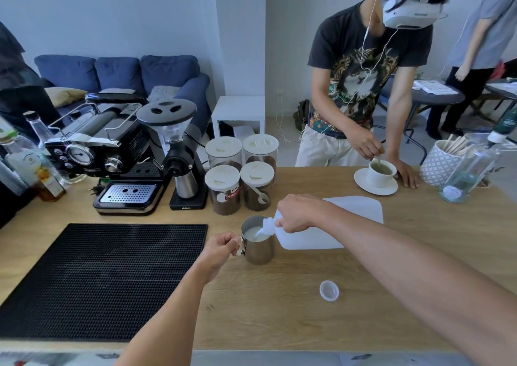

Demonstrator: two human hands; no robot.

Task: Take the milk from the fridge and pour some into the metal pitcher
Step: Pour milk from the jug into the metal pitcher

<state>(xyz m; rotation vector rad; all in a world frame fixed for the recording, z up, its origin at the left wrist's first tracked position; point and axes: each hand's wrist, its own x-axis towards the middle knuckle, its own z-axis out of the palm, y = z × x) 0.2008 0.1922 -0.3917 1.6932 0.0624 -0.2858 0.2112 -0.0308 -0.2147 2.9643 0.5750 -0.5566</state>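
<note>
A white plastic milk jug (352,211) is tipped on its side over the wooden counter, its spout over the metal pitcher (258,249). A stream of milk runs from the spout into the pitcher, which holds white milk. My right hand (300,213) grips the jug by its handle near the neck. My left hand (221,249) pinches the pitcher's handle and the pitcher stands upright on the counter. The jug's cap (329,290) lies upside down on the counter in front of my right forearm.
A black rubber mat (98,279) covers the counter's left. Behind stand an espresso machine (112,155), a grinder (179,153) and several lidded jars (225,189). Across the counter a person stirs a cup on a saucer (376,178). A glass bottle (470,169) stands at right.
</note>
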